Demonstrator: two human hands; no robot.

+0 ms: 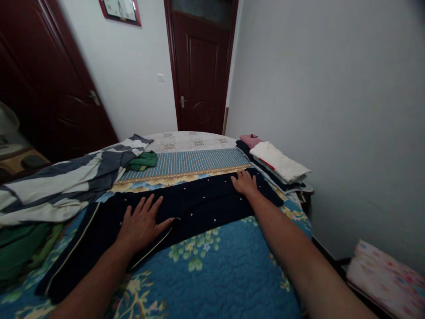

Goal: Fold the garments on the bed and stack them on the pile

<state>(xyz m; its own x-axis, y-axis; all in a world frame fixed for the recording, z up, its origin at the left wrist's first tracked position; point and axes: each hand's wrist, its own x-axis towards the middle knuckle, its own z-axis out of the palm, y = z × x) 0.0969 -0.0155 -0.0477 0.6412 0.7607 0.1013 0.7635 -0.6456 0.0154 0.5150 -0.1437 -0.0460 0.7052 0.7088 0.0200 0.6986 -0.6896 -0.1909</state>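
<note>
A long navy garment (199, 195) with small pale dots and cream piping lies spread across the bed. Whether it is trousers or a top I cannot tell. My left hand (141, 221) lies flat on its left part with the fingers spread, the thumb near a piped edge. Towards the garment's right end, my right hand (245, 182) rests palm down on the cloth, fingers apart. Neither hand grips anything. Under the garment is a blue floral quilted bed cover (212, 270).
A grey-and-white striped cloth (76, 177) lies rumpled at the left, with green cloth (144, 160) beside it. A stack of folded clothes (279, 163) sits at the bed's right edge by the wall. A pink patterned box-like item (387, 277) stands lower right.
</note>
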